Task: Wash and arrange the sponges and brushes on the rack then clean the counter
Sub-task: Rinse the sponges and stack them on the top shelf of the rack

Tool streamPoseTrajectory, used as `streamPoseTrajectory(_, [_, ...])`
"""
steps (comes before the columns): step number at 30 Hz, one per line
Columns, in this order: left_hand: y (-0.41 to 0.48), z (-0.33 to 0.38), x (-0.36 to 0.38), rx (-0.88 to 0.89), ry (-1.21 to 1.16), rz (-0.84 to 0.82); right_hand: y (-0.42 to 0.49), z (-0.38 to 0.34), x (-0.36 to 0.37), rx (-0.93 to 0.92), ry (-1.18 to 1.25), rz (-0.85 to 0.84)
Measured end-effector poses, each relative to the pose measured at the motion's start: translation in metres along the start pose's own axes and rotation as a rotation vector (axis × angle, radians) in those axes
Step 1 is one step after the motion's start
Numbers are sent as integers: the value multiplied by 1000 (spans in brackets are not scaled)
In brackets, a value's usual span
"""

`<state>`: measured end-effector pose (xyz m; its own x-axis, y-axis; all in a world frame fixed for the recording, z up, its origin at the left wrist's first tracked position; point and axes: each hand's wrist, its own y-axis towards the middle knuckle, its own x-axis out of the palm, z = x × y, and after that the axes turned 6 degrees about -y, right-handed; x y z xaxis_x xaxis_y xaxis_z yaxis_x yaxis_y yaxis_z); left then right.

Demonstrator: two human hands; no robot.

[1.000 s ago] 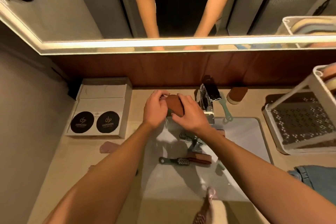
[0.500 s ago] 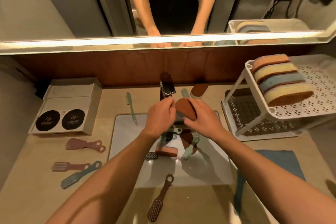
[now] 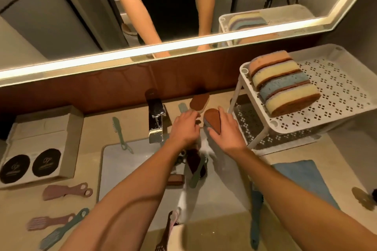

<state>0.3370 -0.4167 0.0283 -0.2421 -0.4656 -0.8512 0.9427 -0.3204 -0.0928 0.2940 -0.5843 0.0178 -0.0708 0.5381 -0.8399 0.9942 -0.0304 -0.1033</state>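
Big wall mirror [image 3: 61,16] over the vanity, warm LED strip [image 3: 142,52] glowing along its bottom edge, dark reddish wood panel [image 3: 102,91] below that. Beige counter [image 3: 91,126] with a white rectangular sink [image 3: 126,161] set in and a chrome faucet [image 3: 156,120] at the back. Grey wall [image 3: 350,34] at right, dim warm light overall.

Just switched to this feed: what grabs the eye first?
Four colourful sponges stand in a row on the top shelf of the white rack, at right. At centre, the right hand grips a brown-topped sponge between the faucet and the rack, the left hand close beside it. Several brushes lie scattered on the counter at left.
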Motion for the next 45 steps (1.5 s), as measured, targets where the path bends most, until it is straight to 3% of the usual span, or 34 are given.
streamPoseTrajectory(4, [35,-13,14,-25,116,-200,15,7,12,69,52,-15])
streamPoseTrajectory(10, [77,-25,39,44,252,-295,32,21,35,89,56,41])
streamPoseTrajectory(15, [70,-28,47,77,224,-161,32,29,49,116,100,-19])
streamPoseTrajectory(24, [70,-34,57,-30,241,-93,30,21,50,154,64,-23])
streamPoseTrajectory(32, [68,-31,42,44,195,-55,23,14,39,94,2,37])
streamPoseTrajectory(38, [44,-28,14,12,-73,-33,16,-6,23,0,85,158])
streamPoseTrajectory(45, [5,-19,-11,-58,-315,41,-3,-30,0,-111,115,129])
